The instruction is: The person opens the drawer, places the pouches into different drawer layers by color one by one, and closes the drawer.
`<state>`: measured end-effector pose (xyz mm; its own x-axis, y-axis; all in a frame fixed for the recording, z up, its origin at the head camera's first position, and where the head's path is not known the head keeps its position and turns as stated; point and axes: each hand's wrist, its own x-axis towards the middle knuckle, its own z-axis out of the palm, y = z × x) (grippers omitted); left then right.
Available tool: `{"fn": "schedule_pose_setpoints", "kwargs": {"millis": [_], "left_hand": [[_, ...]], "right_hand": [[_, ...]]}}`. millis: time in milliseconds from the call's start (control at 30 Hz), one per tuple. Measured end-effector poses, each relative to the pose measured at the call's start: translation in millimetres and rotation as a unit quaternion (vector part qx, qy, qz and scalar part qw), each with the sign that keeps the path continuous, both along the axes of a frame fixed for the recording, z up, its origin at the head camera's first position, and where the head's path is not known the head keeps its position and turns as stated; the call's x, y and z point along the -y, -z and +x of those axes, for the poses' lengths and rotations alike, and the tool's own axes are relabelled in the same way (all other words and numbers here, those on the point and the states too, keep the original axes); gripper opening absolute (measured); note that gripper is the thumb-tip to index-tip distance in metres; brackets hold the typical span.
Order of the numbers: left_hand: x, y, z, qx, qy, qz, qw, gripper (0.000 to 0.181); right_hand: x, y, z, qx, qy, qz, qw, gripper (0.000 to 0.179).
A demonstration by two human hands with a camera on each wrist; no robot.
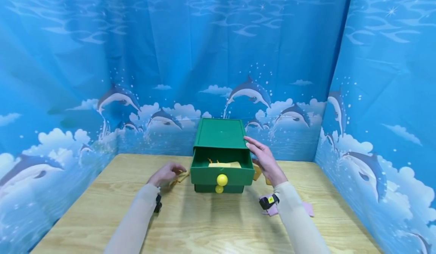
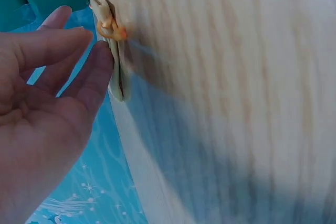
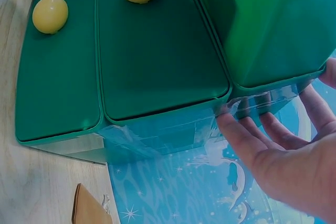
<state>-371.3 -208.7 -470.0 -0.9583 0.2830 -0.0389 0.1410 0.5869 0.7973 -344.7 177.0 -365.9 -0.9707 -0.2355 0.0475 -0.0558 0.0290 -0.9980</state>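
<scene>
A green drawer cabinet stands at the back of the table, its top drawer pulled out. Inside that drawer lies a pale yellow item with orange cords. My right hand rests against the cabinet's right side near the upper edge, fingers extended along the wall. To the left of the cabinet, my left hand is at a flat beige pouch with an orange cord, lying on the table. The left fingertips are right at the pouch's edge, with the thumb apart from it.
Yellow knobs mark the two lower drawers, both closed. Brown folded pieces lie to the right of the cabinet. A lilac cloth lies partly under the right forearm. Blue dolphin-print curtains hang around the wooden table.
</scene>
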Motion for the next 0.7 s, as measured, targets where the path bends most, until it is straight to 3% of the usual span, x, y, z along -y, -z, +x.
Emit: {"fn": "schedule_pose_setpoints", "kwargs": {"millis": [167,300,700], "left_hand": [[2.5,1.1,4.7,0.024,-0.020,-0.043,0.9986,0.049],[6.1,-1.4,8.4,0.028,-0.015,-0.070,0.9971,0.042],[9.7,-3.4,16.8,0.062,-0.025,-0.097,0.9930,0.051]], "right_hand": [[0,0.1,-0.1,0.004,0.006,0.004,1.0000,0.048],[0,0.6,0.1,0.001,-0.001,0.001,1.0000,0.049],[-1,3.4,-0.5,-0.005,0.004,-0.007,1.0000,0.048]]}}
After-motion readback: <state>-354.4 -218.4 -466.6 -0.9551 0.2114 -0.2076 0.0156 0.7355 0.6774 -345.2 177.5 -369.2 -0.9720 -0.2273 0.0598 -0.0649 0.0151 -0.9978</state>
